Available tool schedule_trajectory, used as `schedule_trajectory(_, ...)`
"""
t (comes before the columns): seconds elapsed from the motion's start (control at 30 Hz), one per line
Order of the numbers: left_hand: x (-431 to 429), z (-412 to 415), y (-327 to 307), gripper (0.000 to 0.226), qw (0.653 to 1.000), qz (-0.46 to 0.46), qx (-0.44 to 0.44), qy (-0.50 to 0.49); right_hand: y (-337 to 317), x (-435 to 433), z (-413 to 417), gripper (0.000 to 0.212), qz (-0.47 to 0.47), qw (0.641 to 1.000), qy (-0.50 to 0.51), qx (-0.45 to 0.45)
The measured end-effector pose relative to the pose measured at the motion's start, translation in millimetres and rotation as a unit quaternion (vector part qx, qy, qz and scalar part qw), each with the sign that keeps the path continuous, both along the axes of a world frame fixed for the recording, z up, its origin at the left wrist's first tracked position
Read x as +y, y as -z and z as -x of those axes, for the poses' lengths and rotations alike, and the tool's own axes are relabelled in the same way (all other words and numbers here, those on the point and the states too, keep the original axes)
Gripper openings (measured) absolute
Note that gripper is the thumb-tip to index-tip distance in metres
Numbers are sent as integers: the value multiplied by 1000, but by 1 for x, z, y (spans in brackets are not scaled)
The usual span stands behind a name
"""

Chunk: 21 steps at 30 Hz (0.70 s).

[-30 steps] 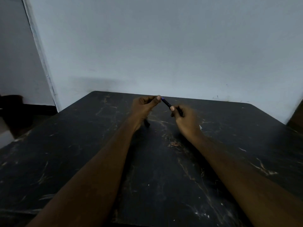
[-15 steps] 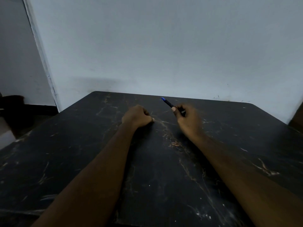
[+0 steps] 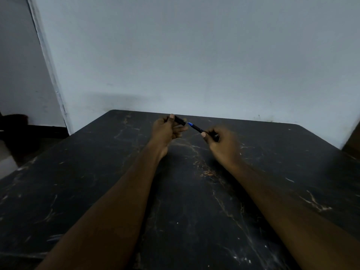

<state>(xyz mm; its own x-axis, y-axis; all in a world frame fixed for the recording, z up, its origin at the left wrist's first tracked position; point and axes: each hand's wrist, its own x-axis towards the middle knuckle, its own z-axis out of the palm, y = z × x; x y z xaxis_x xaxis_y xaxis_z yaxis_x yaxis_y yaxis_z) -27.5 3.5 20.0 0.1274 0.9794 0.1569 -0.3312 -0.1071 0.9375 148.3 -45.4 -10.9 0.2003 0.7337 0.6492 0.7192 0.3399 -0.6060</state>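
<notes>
While both forearms reach out over the dark desk [image 3: 93,188], the head view shows the two hands raised a little above its far half, near the middle. The left hand [image 3: 165,133] has its fingers [image 3: 180,131] curled, and its thumb and forefinger pinch a short black pen cap [image 3: 180,120], which sticks out to the right of the thumb tip. The right hand [image 3: 224,145] is likewise closed: its fingers [image 3: 211,131] and thumb grip a black pen [image 3: 198,129] by the rear of its barrel, which is hidden within the hand. The pen slants up and to the left, its blue tip pointing at the near end of the pen cap. Tip and cap lie just apart, with a thin gap between them, and both are held clear of the desk. The right hand is slightly blurred, so how its lower fingers lie cannot be told. The desk top is black with pale, marble-like veins and scuffs, and a brownish chipped patch [image 3: 208,173] lies between the two forearms. Behind the desk's far edge stands a plain pale wall [image 3: 194,55]; at the left a white strip [image 3: 48,61] runs down it.
</notes>
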Motion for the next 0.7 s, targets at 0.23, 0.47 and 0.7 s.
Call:
schedule_trajectory(0.23,0,-3,0,28,999,-12,-33,19,1,1,0,12,-1,1000,6,-6)
schedule_trajectory(0.47,-2,-9,2,25,998,-32,-16,46,1,1,0,12,-14,1000,16,-13)
schedule_trajectory(0.7,-3,-16,9,23,996,-56,21,68,1,2,0,14,-18,999,25,-7)
